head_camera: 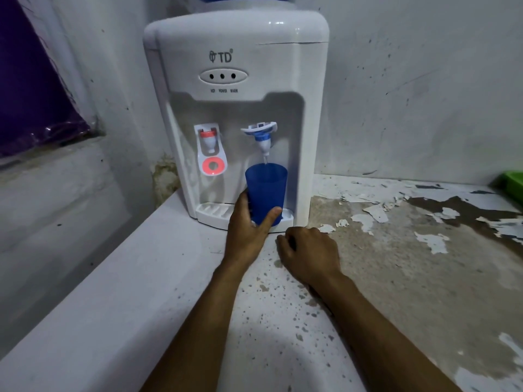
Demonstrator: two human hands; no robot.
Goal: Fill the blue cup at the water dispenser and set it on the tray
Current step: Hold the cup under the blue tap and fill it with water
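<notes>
Left hand (245, 226) wraps the lower half of the translucent blue plastic cup (266, 190), thumb across the front wall and fingers around the far side, holding it under the blue-collared cold tap (261, 137) of the white countertop water dispenser (235, 66). Right hand (310, 254) rests knuckles-up on the worn, paint-flaked concrete counter (396, 250) just beside the dispenser's base, fingers loosely curled and holding nothing. The cup's base sits at or just above the white ribbed drip tray (212, 211); whether it touches cannot be told. A thin thread of water runs from the spout into the cup's mouth, so the step in hand is judged to be the filling; the water level inside cannot be read through the wall. The cup stands upright, long axis vertical, open mouth pointing up toward the spout and narrower base pointing down. The red hot tap (210, 141) to the left is untouched. The next move calls for stopping the flow, then carrying the cup level, mouth up, to avoid spilling. A green plastic object (510, 181) at the right edge of the counter may be the tray, but too little of it shows to be sure.
</notes>
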